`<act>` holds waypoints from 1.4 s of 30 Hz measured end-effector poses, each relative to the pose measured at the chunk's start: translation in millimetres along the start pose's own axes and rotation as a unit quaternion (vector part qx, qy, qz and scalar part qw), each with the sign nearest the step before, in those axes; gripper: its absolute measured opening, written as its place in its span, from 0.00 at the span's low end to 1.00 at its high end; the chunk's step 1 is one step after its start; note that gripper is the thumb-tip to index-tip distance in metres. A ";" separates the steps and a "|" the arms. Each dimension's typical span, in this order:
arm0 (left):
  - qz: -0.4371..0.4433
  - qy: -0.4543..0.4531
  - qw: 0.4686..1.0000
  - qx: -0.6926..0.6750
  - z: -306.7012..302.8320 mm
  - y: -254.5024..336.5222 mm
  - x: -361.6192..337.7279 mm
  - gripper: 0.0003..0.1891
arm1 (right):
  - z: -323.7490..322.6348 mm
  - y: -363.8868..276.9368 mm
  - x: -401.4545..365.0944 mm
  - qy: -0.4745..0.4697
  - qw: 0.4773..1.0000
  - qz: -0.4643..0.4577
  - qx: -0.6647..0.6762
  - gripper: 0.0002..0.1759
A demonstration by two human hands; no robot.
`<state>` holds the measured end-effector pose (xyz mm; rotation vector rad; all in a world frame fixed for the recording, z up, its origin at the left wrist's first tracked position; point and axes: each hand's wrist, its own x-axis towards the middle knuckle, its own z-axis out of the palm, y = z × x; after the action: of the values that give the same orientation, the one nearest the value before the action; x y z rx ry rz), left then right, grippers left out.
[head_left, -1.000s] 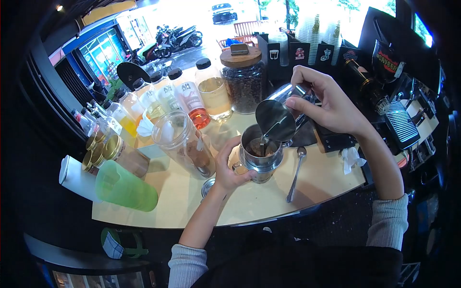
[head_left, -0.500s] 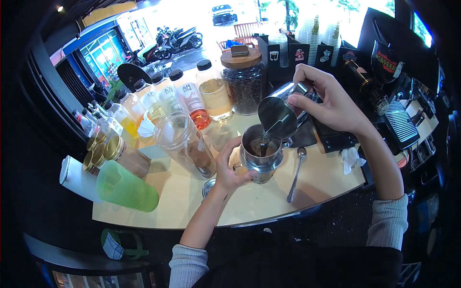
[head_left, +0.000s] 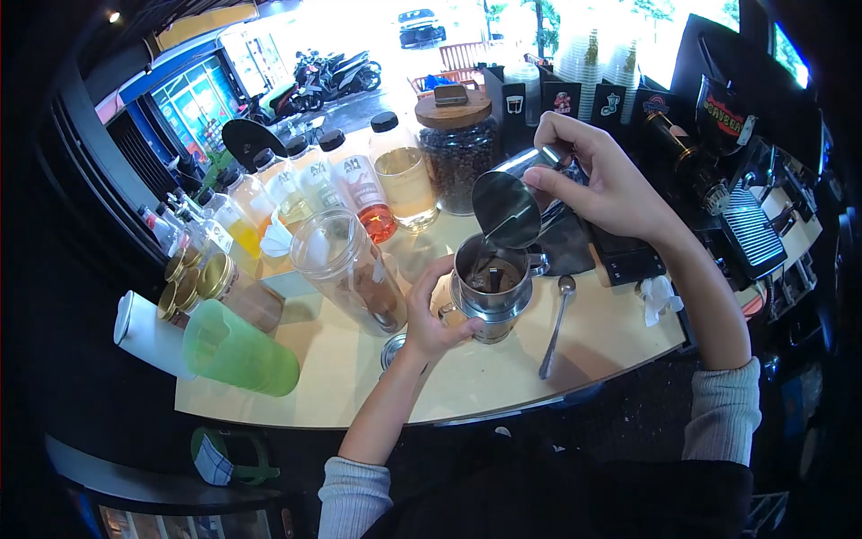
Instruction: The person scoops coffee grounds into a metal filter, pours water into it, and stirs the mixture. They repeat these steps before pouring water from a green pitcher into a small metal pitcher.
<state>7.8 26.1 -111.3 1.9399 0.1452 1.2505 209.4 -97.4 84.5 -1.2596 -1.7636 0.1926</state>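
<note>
My right hand (head_left: 602, 175) grips a steel milk pitcher (head_left: 505, 205) by its handle and holds it tilted. A thin stream of liquid runs from its lip into a metal drip coffee filter (head_left: 523, 301), where wet brown coffee grounds (head_left: 496, 278) show around a dark upright piece. The filter sits on a glass cup (head_left: 492, 332), mostly hidden beneath it. My left hand (head_left: 435, 314) is wrapped round the filter's left side, its thumb at the filter's base. Beside that wrist lies a round metal lid (head_left: 392, 350), partly covered.
A long spoon (head_left: 558, 328) lies right of the cup. Left stand a clear jar of brown powder (head_left: 346, 269), a green tumbler (head_left: 241, 350) and several bottles (head_left: 359, 189). Behind is a coffee bean jar (head_left: 458, 162). A crumpled tissue (head_left: 660, 299) lies near the right edge.
The pitcher and my right hand have shifted slightly left, and the stream lands nearer the filter's left-back side. My left hand stays in place.
</note>
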 end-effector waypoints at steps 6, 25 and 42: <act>-0.007 0.000 1.000 -0.001 0.2 1.4 0.6 0.42 | -7.7 7.5 -0.7 0.009 0.998 -0.032 -0.058 0.13; -0.007 0.004 1.000 0.001 0.4 2.3 0.6 0.42 | -0.5 -16.5 -15.6 0.006 1.000 0.023 0.009 0.12; -0.006 -0.003 1.000 -0.003 -0.1 4.4 2.4 0.42 | 9.7 -4.6 0.3 0.002 0.998 -0.011 -0.061 0.14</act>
<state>7.6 24.3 -106.6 1.9344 0.1500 1.2362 199.1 -95.8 81.9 -1.3241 -1.8075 0.0702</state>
